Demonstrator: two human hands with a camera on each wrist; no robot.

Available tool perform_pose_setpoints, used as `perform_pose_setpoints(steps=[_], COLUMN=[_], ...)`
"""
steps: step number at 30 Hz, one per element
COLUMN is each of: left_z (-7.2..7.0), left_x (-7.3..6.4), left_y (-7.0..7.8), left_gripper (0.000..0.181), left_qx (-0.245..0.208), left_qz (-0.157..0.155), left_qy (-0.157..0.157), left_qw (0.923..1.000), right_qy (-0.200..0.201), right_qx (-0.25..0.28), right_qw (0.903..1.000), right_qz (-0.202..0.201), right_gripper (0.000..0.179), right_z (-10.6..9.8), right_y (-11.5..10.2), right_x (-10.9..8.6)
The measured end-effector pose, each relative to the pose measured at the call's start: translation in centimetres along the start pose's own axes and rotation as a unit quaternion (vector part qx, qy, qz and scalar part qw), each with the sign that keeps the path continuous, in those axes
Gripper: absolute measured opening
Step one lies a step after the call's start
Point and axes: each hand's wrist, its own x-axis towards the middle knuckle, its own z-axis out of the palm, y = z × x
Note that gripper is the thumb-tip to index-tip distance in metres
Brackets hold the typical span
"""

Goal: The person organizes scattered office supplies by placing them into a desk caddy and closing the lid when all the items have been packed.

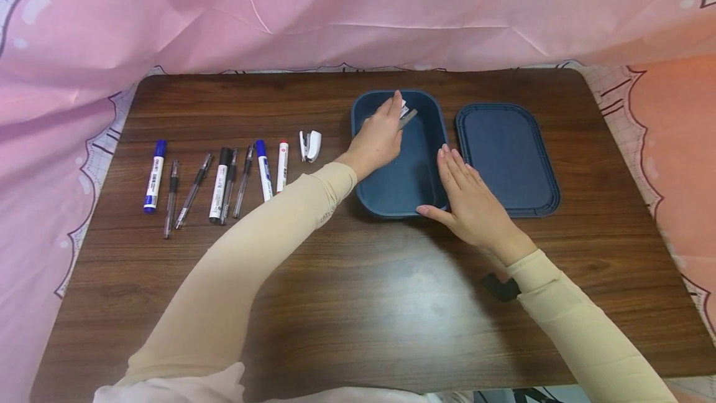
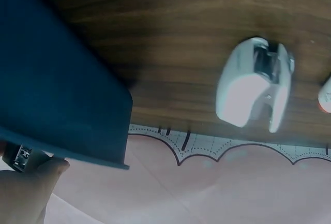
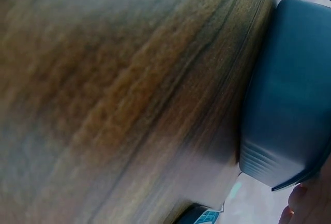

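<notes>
My left hand [image 1: 377, 142] reaches over the left side of a dark blue plastic box [image 1: 399, 188] into its far part. It holds a slim grey object [image 1: 408, 118], its kind unclear; a white piece with dark marks [image 1: 404, 108] shows beside it. In the left wrist view, the thumb [image 2: 49, 175] is by a dark piece with a silvery part [image 2: 21, 157], partly hidden behind the box wall. My right hand [image 1: 467, 201] rests against the box's near right rim, fingers straight and thumb spread along the near edge. A white stapler [image 1: 311, 145] lies left of the box.
A dark blue lid [image 1: 508, 157] lies flat to the right of the box. At the left, markers, such as a blue-capped one [image 1: 155, 176] and a black-capped one [image 1: 220, 184], lie in a row with several clear pens [image 1: 192, 191]. Pink cloth [image 1: 335, 11] hangs behind the wooden table [image 1: 347, 303].
</notes>
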Motion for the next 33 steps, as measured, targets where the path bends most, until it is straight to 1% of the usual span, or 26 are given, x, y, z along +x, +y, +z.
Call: perform_pose_setpoints(steps=[4, 10, 14, 19, 27, 33], left_z=[0.7, 1.5, 2.2, 2.9, 3.7, 4.4], left_x=[0.7, 1.8, 2.2, 2.5, 2.8, 2.9], left_y=[0.2, 0.6, 1.0, 1.0, 0.7, 0.7], left_gripper=[0.07, 0.07, 0.07, 0.07, 0.072, 0.072], left_qx=[0.009, 0.017, 0.027, 0.022, 0.028, 0.021], left_qz=[-0.008, -0.02, -0.026, -0.038, -0.058, -0.068], left_qy=[-0.018, -0.031, -0.04, -0.054, -0.068, -0.075], left_qw=[0.9998, 0.9992, 0.9985, 0.9976, 0.9956, 0.9947], right_qy=[0.001, 0.001, -0.002, -0.003, -0.003, 0.0], right_qx=[-0.002, 0.0, 0.0, -0.003, 0.0, 0.001], right_qw=[1.0, 1.0, 1.0, 1.0, 1.0, 1.0], right_qz=[-0.001, -0.001, 0.002, 0.001, 0.001, 0.001], right_gripper=[0.094, 0.093, 0.094, 0.094, 0.094, 0.093], right_z=[0.1, 0.2, 0.1, 0.0, 0.0, 0.0], right_y=[0.1, 0.2, 0.2, 0.1, 0.1, 0.1], right_x=[0.0, 0.0, 0.0, 0.1, 0.0, 0.0])
